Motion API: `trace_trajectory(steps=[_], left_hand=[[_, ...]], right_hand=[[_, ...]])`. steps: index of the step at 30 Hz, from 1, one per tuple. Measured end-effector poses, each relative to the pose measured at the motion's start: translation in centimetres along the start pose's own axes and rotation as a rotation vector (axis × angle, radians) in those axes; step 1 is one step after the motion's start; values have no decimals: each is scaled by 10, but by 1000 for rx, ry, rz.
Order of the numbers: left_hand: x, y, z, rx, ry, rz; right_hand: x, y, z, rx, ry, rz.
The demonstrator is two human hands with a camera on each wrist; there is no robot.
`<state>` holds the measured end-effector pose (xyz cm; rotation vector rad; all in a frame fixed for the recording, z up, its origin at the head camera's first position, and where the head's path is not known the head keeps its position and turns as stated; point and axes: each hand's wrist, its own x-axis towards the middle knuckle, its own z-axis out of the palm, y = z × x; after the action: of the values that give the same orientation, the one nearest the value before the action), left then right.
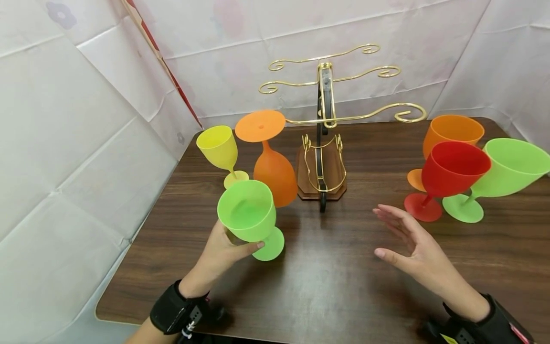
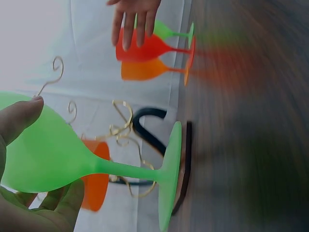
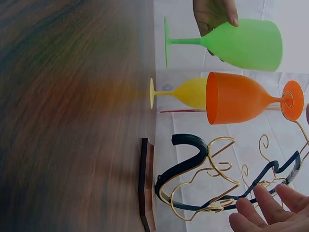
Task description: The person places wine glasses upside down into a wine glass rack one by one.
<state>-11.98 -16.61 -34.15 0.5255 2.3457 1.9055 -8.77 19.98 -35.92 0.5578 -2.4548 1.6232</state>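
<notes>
My left hand grips a light green goblet around the lower bowl, its thumb along the near side. The goblet is upright, and in the right wrist view its foot shows a little above the tabletop. Just behind it an orange goblet hangs upside down by its foot from the front left arm of a gold wire rack. My right hand hovers over the right part of the table with fingers extended and thumb apart, holding nothing. Nearest to it stands a red goblet.
At the back left a yellow goblet stands upright. Another orange goblet and a second green goblet stand beside the red one. The rack's wooden base rests on the brown table; white cloth hangs behind.
</notes>
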Motion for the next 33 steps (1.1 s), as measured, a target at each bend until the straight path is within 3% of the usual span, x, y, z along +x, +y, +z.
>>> trace_trajectory(steps=[5,12,20,25,33], left_hand=[[6,5,17,-33,-62,32],[22,16,41,-122,-186,134],[35,28,60,-206,-293,187],[41,31,72,-168,-316,231],[45,34,91,-112,-347,283]], right_hand=[[0,-1,3,22,-8,-13],[-1,-1,7,43,-16,-31],[-2,-3,8,52,-14,-39],[2,-11,11,38,-26,-19],[9,-29,20,125,-56,-45]])
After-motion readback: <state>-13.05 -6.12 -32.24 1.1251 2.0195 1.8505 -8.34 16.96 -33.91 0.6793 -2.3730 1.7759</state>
